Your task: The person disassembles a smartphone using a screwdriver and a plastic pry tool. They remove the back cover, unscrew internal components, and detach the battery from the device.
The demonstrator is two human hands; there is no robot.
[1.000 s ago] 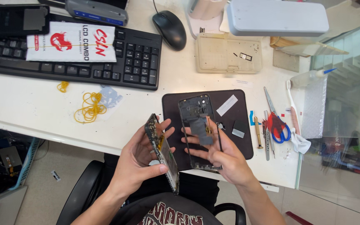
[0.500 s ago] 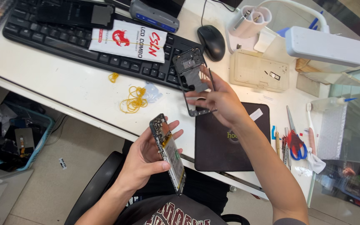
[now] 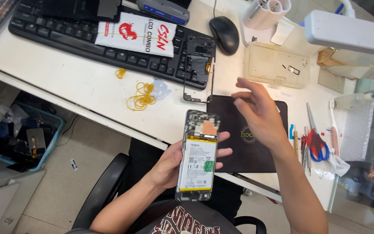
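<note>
My left hand [image 3: 174, 162] holds an opened phone [image 3: 198, 157] upright over my lap, its white battery and circuit board facing me. My right hand [image 3: 258, 113] hovers empty above the dark work mat [image 3: 232, 143], fingers loosely spread. A black phone frame [image 3: 198, 65] lies on the right end of the keyboard [image 3: 66, 39], partly hanging over its front edge onto the white desk [image 3: 66, 82].
Yellow rubber bands [image 3: 141, 96] lie on the desk. A black mouse [image 3: 224, 29], a clear plastic tray [image 3: 278, 67], a white lamp head [image 3: 349, 32], and scissors with screwdrivers [image 3: 314, 143] sit to the right. A bin of parts [image 3: 27, 138] stands on the floor at left.
My right hand set the black frame down on the keyboard and drew back over the mat. My left hand turned the opened phone so its battery side faces up.
</note>
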